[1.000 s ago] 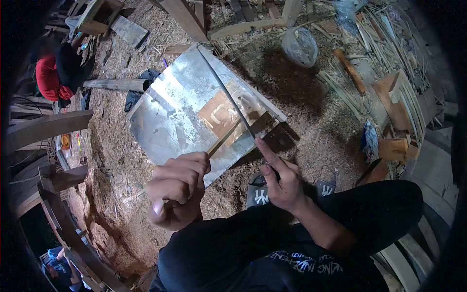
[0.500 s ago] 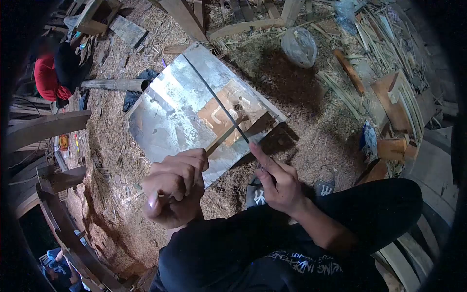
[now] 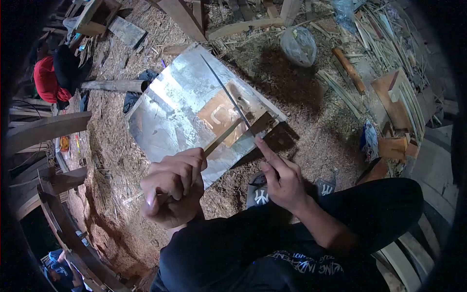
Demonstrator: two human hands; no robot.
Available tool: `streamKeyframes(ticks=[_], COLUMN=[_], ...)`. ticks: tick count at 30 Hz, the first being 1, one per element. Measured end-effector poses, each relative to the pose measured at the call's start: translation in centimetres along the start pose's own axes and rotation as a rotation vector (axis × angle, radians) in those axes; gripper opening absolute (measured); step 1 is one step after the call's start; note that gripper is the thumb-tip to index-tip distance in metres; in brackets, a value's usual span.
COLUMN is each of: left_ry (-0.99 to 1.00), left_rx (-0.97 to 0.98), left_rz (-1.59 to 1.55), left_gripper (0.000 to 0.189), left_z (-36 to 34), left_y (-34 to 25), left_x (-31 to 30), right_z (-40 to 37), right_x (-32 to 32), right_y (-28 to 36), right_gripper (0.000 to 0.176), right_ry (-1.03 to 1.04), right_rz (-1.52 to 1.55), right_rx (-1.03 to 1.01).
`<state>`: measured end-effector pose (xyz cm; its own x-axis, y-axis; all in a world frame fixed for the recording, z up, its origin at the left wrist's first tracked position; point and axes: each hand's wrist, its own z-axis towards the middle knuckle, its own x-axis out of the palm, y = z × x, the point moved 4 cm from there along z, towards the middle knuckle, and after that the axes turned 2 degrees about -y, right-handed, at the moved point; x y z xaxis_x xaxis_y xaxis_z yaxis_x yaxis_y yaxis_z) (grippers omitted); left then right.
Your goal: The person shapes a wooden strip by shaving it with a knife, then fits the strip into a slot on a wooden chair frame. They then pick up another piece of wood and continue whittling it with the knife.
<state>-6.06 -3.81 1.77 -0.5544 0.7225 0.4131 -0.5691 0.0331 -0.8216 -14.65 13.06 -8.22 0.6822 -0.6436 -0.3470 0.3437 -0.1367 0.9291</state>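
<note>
My left hand is closed in a fist around a narrow, flat, light-brown strip, which juts out up and to the right. In my right hand is the near end of a long, thin, dark rod, with the index finger stretched along it and the other fingers curled. The rod slants away to the upper left and passes close by the strip's far tip. Below both lies a scuffed, silvery board with a brown square patch on it.
Wood shavings cover the ground. A clear plastic bag and a brown piece of wood lie beyond the board. Curved timbers stand at left, near a person in red. Another person is at lower left.
The rod's far end has swung to the right over the board, and my right hand has shifted slightly right. My left hand and the strip have barely moved.
</note>
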Motion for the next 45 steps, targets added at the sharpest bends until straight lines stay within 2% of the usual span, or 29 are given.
streamKeyframes(ticks=[1, 2, 5, 7, 9, 12, 13, 15, 16, 17, 19, 20, 22, 23, 28, 30, 31, 33, 34, 38, 40, 41, 43, 44, 45], left_ry=[0.001, 0.008, 0.007, 0.024, 0.013, 0.008, 0.002, 0.023, 0.035, 0.039, 0.024, 0.034, 0.04, 0.079, 0.246, 0.27, 0.308, 0.313, 0.317, 0.338, 0.319, 0.316, 0.293, 0.3, 0.297], left_rx=[-0.004, -0.002, -0.007, -0.008, -0.008, 0.007, 0.006, 0.034, 0.037, 0.027, 0.007, 0.01, 0.014, 0.035, 0.103, 0.095, 0.089, 0.095, 0.104, 0.099, 0.097, 0.094, 0.115, 0.118, 0.109], left_rz=[-0.002, -0.007, 0.005, 0.014, -0.005, 0.003, 0.007, -0.013, -0.016, -0.021, -0.025, -0.015, 0.002, 0.001, -0.036, -0.027, -0.02, -0.022, -0.031, -0.046, -0.043, -0.038, -0.03, -0.033, -0.036], left_gripper=[0.057, 0.057, 0.056, 0.056, 0.057, 0.057, 0.057, 0.056, 0.056, 0.056, 0.056, 0.056, 0.055, 0.055, 0.054, 0.053, 0.053, 0.053, 0.053, 0.053, 0.052, 0.052, 0.052, 0.052, 0.051], left_z=[0.1, 0.1, -0.1, 0.1, 0.3, 0.2, 0.1, 0.2, 0.2, 0.3, 0.1, 0.1, 0.0, -0.1, 0.1, 0.1, 0.1, -0.1, -0.1, 0.0, -0.1, -0.3, -0.1, -0.1, 0.0], left_y=[0.0, 0.0, 0.0, 0.0, -0.1, 0.1, 0.1, 0.1, 0.1, 0.1, 0.1, 0.1, 0.0, 0.0, 0.0, 0.0, -0.1, 0.0, 0.0, 0.0, 0.0, -0.1, -0.1, -0.1, -0.1], left_x=[-0.1, -0.1, -0.2, 0.0, -0.1, -0.2, -0.3, -0.3, -0.3, -0.3, -0.6, -0.4, -0.3, -0.1, 1.0, 1.0, 1.0, 0.9, 1.0, 0.7, 0.7, 0.8, 1.0, 1.1, 1.0], right_z=[0.0, -0.3, -0.9, -0.2, 0.3, -0.2, -0.5, -0.6, -0.2, -0.1, -0.1, 0.0, -0.2, -0.2, -0.2, 0.0, -0.1, -0.3, -0.4, -0.3, -0.9, -1.1, -0.9, -0.7, -0.4], right_x=[-0.3, -0.6, -0.5, -0.1, -0.7, -1.5, -1.2, 0.3, -0.4, -0.6, -1.3, -1.4, -0.6, -0.1, -1.1, -1.6, -1.3, -0.5, -0.6, -0.9, -1.3, -1.1, -0.3, -0.3, -0.6], right_y=[0.3, 0.4, 0.8, -0.5, 0.0, 1.7, 1.4, -0.2, -0.5, -0.3, 0.9, 1.8, 1.3, 1.1, 0.8, 2.4, 2.2, 1.5, 0.9, 1.6, 2.1, 1.8, 0.0, 0.1, 0.5], right_gripper=[0.05, 0.05, 0.05, 0.049, 0.048, 0.049, 0.049, 0.05, 0.051, 0.051, 0.051, 0.05, 0.05, 0.05, 0.052, 0.053, 0.053, 0.055, 0.056, 0.056, 0.054, 0.054, 0.057, 0.057, 0.057], right_ry=[-0.087, -0.083, 0.032, 0.025, -0.015, -0.045, -0.038, 0.117, -0.015, -0.028, -0.024, -0.064, 0.03, 0.106, 0.021, -0.049, -0.045, 0.034, 0.14, 0.093, -0.013, -0.009, 0.134, 0.126, 0.013], right_rz=[0.035, 0.033, -0.034, 0.047, 0.034, -0.011, -0.007, -0.022, 0.043, 0.04, 0.008, 0.004, 0.004, 0.002, 0.029, 0.03, 0.033, 0.003, -0.003, 0.021, -0.015, -0.01, -0.091, -0.092, -0.039], right_rx=[-0.088, -0.084, -0.116, 0.059, 0.062, -0.145, -0.144, 0.115, 0.036, 0.031, -0.011, -0.118, -0.081, -0.049, 0.019, -0.12, -0.12, -0.096, 0.089, 0.001, -0.155, -0.153, 0.077, 0.073, -0.009])
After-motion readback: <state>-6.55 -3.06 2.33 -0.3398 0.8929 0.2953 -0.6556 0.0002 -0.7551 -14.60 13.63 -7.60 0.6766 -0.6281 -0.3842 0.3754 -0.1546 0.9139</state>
